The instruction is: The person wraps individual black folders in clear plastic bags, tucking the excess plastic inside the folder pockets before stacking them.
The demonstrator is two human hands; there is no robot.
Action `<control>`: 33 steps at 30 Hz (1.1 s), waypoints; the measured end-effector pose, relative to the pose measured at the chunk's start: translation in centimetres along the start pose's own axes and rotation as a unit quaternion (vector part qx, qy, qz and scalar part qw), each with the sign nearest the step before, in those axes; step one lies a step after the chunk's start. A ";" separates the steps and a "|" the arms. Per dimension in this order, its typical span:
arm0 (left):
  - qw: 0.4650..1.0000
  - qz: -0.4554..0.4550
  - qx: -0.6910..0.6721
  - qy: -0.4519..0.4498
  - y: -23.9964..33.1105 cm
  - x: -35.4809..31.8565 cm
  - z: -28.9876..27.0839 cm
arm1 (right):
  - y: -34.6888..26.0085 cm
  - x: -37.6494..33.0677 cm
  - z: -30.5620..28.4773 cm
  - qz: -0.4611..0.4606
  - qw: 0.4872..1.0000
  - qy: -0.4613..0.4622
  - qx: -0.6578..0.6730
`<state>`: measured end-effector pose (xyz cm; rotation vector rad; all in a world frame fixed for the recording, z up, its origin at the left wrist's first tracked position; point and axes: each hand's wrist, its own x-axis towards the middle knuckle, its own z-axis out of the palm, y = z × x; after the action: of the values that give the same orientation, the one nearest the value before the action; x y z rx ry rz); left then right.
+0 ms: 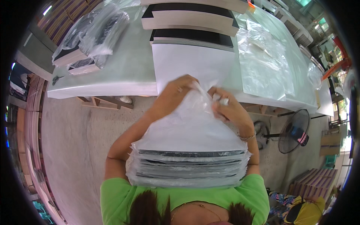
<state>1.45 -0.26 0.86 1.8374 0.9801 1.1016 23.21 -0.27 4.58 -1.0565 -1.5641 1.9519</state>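
Observation:
A clear plastic bag [180,129] wraps a stack of flat boards with dark and white edges [191,153], close against my chest between my forearms. Beyond it, my left hand [178,92] pinches the gathered plastic at the table's near edge. My right hand [228,107] is closed at the same gathered plastic, slightly blurred, with something small and whitish by its fingers that I cannot make out. A large white sheet or board [191,62] lies just past my hands, below a stack of black and white boards [191,37].
More board stacks [191,17] stand farther back on the pale-covered table [131,75]. Bagged stacks [90,41] and scissors [57,79] are at the left; loose clear bags [262,62] lie at the right. A fan [294,131] stands on the floor at the right.

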 end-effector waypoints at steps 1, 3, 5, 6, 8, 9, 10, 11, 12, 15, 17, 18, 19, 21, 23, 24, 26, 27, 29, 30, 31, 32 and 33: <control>0.989 -0.059 -0.132 0.004 0.7 0.2 -1.1 | 0.9 -0.4 -1.4 -0.045 0.994 -0.093 -0.039; 0.898 -0.160 -0.410 0.012 1.3 0.2 -1.8 | 4.1 -0.5 -4.8 -0.132 0.944 -0.279 -0.118; 0.813 -0.305 -0.491 0.067 1.8 -0.7 -1.2 | 6.0 -1.0 -4.7 -0.284 0.942 -0.177 0.035; 0.760 -0.374 -0.524 0.094 2.0 -1.1 -1.0 | 6.0 -1.3 -4.3 -0.319 0.940 -0.077 0.093; 0.745 -0.408 -0.528 0.003 0.4 -2.0 -0.7 | 4.5 -1.8 -2.5 -0.340 0.911 0.168 0.161; 0.734 -0.424 -0.528 -0.045 -0.3 -2.3 -0.6 | 3.6 -2.1 -1.9 -0.322 0.876 0.312 0.179; 0.734 -0.393 -0.548 -0.076 -0.5 -2.9 -0.4 | 4.0 -2.2 -2.5 -0.313 0.886 0.291 0.180; 0.733 -0.362 -0.566 -0.107 -0.6 -3.7 -0.3 | 4.7 -2.3 -3.8 -0.305 0.895 0.271 0.180; 0.730 -0.328 -0.584 -0.139 -0.8 -4.3 -0.4 | 5.2 -2.3 -4.1 -0.305 0.905 0.245 0.168; 0.888 -0.275 -0.367 0.044 -2.9 -4.8 -3.1 | 6.9 -2.1 -4.9 -0.335 0.933 0.126 0.043; 0.939 -0.053 -0.340 0.021 -3.2 -4.0 -6.2 | 9.6 -1.9 -6.9 -0.401 0.894 -0.026 -0.199; 0.904 0.057 -0.422 -0.019 -3.2 -3.5 -7.2 | 10.9 -1.7 -7.5 -0.386 0.904 -0.102 -0.155; 0.724 0.033 -0.688 0.047 -3.8 -3.1 -5.5 | 11.9 -1.3 -7.7 -0.360 0.909 -0.177 -0.111; 0.536 0.000 -0.844 0.014 -5.9 -3.7 -4.2 | 12.1 -1.9 -6.5 -0.230 0.932 -0.140 0.241; 0.665 -0.066 -0.736 -0.107 -8.3 -5.5 -3.7 | 6.7 -2.6 -2.7 -0.240 0.910 0.141 0.307; 0.733 -0.167 -0.647 -0.129 -7.9 -6.4 -3.4 | 4.3 -2.7 -1.3 -0.268 0.867 0.331 0.257; 0.777 -0.295 -0.521 -0.193 -6.9 -7.6 -2.5 | 6.0 -1.8 -4.4 -0.257 0.841 0.220 0.421; 0.781 -0.317 -0.504 -0.186 -6.5 -8.1 -2.0 | 6.7 -1.3 -5.1 -0.255 0.833 0.119 0.476; 0.782 -0.283 -0.550 -0.080 -7.3 -8.4 -2.5 | 7.7 -0.1 -5.6 -0.222 0.809 -0.115 0.532; 0.766 -0.178 -0.616 -0.035 -8.1 -8.2 -3.7 | 8.6 0.5 -5.7 -0.238 0.835 -0.219 0.445; 0.721 -0.062 -0.690 -0.020 -8.5 -7.8 -4.9 | 9.3 0.8 -5.8 -0.270 0.845 -0.312 0.341; 0.714 -0.002 -0.699 -0.026 -8.8 -7.4 -6.3 | 10.3 1.1 -6.0 -0.326 0.866 -0.358 0.128; 0.714 0.032 -0.699 -0.031 -8.8 -7.0 -7.4 | 10.2 0.9 -6.0 -0.334 0.889 -0.303 0.083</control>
<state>-9.63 -1.26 -6.73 0.5894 -0.1358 1.2268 28.61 1.30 -5.85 0.2144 -1.6942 1.9157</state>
